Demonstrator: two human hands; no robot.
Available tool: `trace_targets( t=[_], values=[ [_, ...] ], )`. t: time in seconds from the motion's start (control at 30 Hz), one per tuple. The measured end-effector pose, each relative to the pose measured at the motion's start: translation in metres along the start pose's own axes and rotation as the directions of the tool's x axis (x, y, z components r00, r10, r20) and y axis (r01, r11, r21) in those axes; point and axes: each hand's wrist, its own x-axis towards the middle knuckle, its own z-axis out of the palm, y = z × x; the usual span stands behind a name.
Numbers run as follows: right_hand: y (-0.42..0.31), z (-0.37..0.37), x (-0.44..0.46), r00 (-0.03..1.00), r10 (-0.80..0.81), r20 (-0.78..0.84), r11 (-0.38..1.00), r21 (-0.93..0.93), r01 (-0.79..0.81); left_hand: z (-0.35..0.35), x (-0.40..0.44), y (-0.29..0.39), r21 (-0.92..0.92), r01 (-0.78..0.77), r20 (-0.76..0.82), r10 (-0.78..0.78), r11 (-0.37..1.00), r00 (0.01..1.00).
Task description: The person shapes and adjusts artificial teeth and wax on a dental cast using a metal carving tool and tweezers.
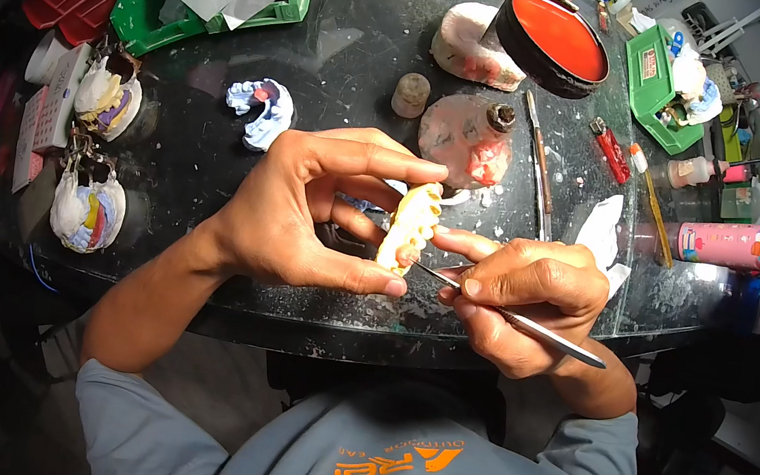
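Observation:
Between the thumb and fingers of my left hand [310,207] is a yellow dental cast [413,223], held upright on its edge with the teeth facing right. My right hand [530,296] grips a slim metal carving tool [544,334] like a pen. The tool's tip meets the cast's lower right side, by a small pinkish patch. My right index finger reaches close to the teeth. Beyond the hands, a round spirit burner [460,141] with a dark cap and pink wax on it stands on the bench. A pale blue dental cast [265,115] lies behind my left hand.
Two articulated casts, an upper [107,100] and a lower [88,209], stand at left. Red wax fills a dark round container [559,35] at the back. Right of the burner lie a wax knife [539,163], a red lighter [609,151], a brush [653,206] and a pink bottle [735,244].

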Motion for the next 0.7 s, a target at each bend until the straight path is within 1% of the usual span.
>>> trace_targets(
  t=[0.13,0.23,0.7],
  values=[
    [-0.0005,-0.0007,-0.0004,1.000,0.004,0.001,1.000,0.018,-0.004,-0.0005,0.0001,-0.0016,0.009,-0.017,-0.001,0.017,1.000,1.000],
    [-0.0009,-0.0052,-0.0012,0.998,0.018,0.067,1.000,-0.004,-0.018,0.0002,0.0002,-0.0017,0.008,-0.021,-0.004,0.021,1.000,1.000],
    [-0.0009,-0.0049,-0.0008,0.998,0.018,0.063,1.000,-0.009,-0.017,0.0004,0.0005,-0.0019,0.015,-0.024,-0.008,0.024,1.000,1.000]
  ],
)
